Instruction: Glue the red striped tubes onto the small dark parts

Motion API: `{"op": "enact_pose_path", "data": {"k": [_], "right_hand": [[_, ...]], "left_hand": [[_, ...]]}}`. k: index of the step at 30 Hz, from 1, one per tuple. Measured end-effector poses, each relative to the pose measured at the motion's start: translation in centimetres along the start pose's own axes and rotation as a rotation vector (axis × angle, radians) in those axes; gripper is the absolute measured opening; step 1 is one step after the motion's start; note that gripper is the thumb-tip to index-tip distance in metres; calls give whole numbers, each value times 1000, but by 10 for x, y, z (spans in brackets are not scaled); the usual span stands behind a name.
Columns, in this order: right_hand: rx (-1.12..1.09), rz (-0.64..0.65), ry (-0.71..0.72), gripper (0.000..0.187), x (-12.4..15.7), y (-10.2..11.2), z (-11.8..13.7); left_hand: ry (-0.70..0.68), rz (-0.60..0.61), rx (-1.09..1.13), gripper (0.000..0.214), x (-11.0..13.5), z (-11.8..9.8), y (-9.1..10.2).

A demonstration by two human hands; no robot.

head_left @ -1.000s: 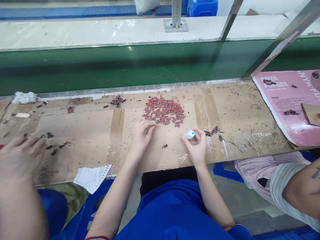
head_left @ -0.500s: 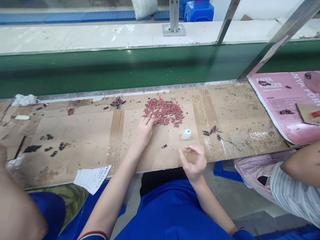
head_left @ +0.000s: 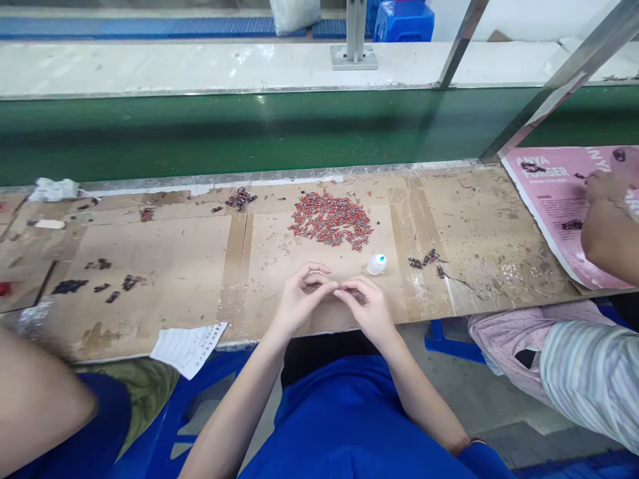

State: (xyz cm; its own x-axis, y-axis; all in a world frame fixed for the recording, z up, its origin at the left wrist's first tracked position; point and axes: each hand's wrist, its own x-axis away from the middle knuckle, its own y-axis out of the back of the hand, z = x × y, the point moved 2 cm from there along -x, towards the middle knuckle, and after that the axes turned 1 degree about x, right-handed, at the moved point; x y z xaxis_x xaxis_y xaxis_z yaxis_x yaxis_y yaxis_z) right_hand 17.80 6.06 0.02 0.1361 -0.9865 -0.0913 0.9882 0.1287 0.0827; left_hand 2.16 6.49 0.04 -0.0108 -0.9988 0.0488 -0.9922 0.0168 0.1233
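My left hand (head_left: 305,296) and my right hand (head_left: 367,307) meet fingertip to fingertip over the front of the cardboard-covered bench (head_left: 200,266). Both are pinched closed, and whatever sits between the fingertips is too small to make out. Just beyond them lies a wide pile of small red and dark pieces (head_left: 330,219). A small white bottle (head_left: 377,264) with a blue-green spot at its tip stands near my right hand.
Clusters of dark small parts (head_left: 424,259) lie to the right, and more dark parts (head_left: 70,286) lie left. A paper slip (head_left: 190,349) overhangs the front edge. Co-workers sit on both sides; one's hand (head_left: 606,189) reaches over a pink poster (head_left: 549,219).
My left hand has drawn back from the red pile to meet my right hand, which has closed from a spread pose. The dark piece near the front is no longer visible. A co-worker's hand appears at right.
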Motion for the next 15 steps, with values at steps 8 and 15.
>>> {"op": "enact_pose_path", "data": {"k": [8,15], "right_hand": [[14,-131,-232,28,6,2,-19],[-140,-116,-276,33,8,-10,-22]], "left_hand": [[-244,-99,-548,12,11,26,-4],[-130,-117,-383,13,16,20,-10]]}}
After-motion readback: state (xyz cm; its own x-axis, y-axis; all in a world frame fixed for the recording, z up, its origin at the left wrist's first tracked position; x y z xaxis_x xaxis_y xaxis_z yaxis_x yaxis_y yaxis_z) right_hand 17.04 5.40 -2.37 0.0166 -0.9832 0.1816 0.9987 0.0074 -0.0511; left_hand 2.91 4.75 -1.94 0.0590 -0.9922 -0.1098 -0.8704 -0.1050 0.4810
